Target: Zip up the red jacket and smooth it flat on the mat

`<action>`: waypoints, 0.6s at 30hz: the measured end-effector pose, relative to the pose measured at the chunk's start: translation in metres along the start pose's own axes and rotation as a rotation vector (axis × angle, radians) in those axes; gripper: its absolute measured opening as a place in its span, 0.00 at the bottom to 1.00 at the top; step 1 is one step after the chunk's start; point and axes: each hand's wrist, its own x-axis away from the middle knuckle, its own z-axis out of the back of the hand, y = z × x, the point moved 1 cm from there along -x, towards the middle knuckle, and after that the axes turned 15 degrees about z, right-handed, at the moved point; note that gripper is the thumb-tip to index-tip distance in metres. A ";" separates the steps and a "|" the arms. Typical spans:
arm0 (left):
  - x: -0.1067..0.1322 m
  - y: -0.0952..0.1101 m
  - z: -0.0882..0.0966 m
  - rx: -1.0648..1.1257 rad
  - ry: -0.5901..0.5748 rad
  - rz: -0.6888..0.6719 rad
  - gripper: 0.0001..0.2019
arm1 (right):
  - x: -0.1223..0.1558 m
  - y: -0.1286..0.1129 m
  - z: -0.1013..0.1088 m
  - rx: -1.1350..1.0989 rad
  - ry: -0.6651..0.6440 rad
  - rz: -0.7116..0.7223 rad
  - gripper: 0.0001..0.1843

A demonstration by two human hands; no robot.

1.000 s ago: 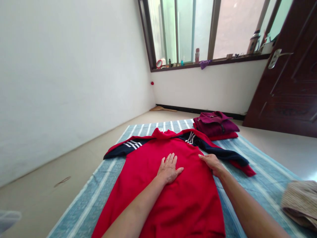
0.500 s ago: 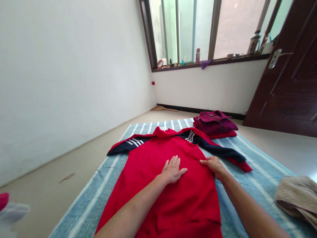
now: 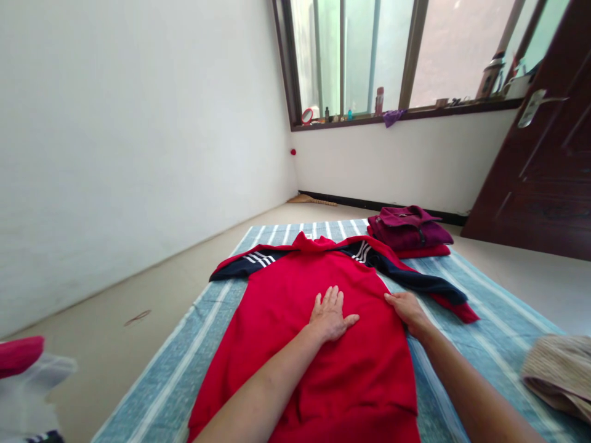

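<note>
A red jacket (image 3: 286,320) with navy, white-striped sleeves lies back up on a blue striped mat (image 3: 175,375). My left hand (image 3: 331,315) rests flat on the middle of its back, fingers stretched out. At the jacket's right edge, where the sleeve starts, lies my right hand (image 3: 406,307); its fingers look flat and held together, and I see nothing held in them.
A folded maroon garment on a red one (image 3: 409,231) sits at the mat's far right corner. A beige knitted piece (image 3: 556,375) lies at the right edge. Red and white cloth (image 3: 23,375) shows at the lower left. A dark door (image 3: 540,166) stands to the right.
Both hands keep their place on the jacket. The view has shifted slightly, bringing more of the cloth at the lower left into sight.
</note>
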 end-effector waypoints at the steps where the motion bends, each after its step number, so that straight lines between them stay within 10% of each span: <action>1: 0.001 0.001 -0.001 0.002 0.006 0.002 0.42 | 0.000 -0.001 0.001 0.082 -0.012 0.014 0.14; 9: 0.003 0.002 -0.009 0.086 0.010 -0.002 0.43 | 0.018 -0.033 -0.008 0.780 0.002 0.268 0.09; 18: -0.007 -0.035 0.022 0.167 0.086 -0.002 0.32 | 0.068 -0.067 -0.085 0.942 -0.339 0.697 0.14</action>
